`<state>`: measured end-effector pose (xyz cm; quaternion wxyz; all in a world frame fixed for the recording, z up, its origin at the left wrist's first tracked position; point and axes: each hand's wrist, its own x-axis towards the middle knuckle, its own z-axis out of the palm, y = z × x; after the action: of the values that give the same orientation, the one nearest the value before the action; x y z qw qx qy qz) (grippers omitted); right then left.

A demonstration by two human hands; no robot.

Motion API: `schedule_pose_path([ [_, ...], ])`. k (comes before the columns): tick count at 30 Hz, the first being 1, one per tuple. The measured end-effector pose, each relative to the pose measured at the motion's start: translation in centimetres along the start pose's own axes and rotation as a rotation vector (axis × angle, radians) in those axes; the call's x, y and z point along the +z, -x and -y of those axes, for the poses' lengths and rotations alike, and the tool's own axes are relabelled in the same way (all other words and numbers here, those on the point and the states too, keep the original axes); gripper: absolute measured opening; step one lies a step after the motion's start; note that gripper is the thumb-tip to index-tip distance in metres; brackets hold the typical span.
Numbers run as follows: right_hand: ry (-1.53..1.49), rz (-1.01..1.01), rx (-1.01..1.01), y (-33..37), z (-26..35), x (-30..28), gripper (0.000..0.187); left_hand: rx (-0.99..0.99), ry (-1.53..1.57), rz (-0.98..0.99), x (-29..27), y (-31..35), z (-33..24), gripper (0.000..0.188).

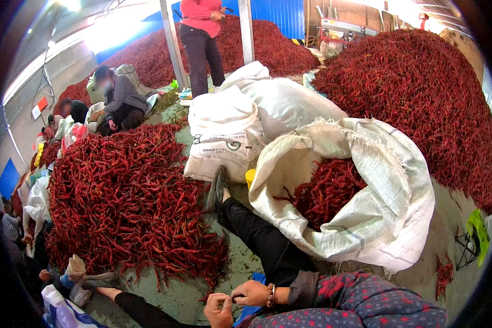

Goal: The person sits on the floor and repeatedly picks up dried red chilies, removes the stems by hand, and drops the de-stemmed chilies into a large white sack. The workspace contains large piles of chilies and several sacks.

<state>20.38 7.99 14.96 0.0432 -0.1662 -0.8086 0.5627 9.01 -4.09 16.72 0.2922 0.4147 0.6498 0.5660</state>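
My left hand (219,311) and my right hand (251,293) meet at the lower edge, fingers closed in a pinch. A small dark sliver shows between them, too small to name. A beaded bracelet (271,295) circles my right wrist. My legs stretch out on either side of a broad heap of dried red chillies (131,202). To the right of my hands stands a large white woven sack (393,202), its mouth spread wide and its rim rolled down. Red chillies (329,188) lie inside it.
Full white sacks (224,128) stand beyond my shoe (217,188). Taller chilli heaps (410,104) rise at the right and back. A person in a red top (199,16) stands between metal posts; another (124,98) sits at the left. A bright green bag (478,235) hangs at the right edge.
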Motion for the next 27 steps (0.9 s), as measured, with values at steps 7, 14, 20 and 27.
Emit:
schedule_pose_path([
  [7,-0.243,-0.102,0.151,0.5,-0.8,1.1,0.021,0.576,-0.476,-0.061,0.7,-0.2,-0.1,0.004],
  [14,-0.377,-0.07,-0.047,1.9,-0.7,-0.2,0.019,-0.327,0.431,-0.229,0.6,0.3,2.0,0.011],
  [20,0.534,-0.249,-0.526,2.3,3.1,-8.5,0.019,-0.134,-0.423,0.129,-6.3,0.0,6.7,0.02],
  [27,1.292,-0.89,0.06,13.7,5.1,-24.5,0.021,-0.211,-0.904,0.183,-9.8,-1.3,10.5,0.018],
])
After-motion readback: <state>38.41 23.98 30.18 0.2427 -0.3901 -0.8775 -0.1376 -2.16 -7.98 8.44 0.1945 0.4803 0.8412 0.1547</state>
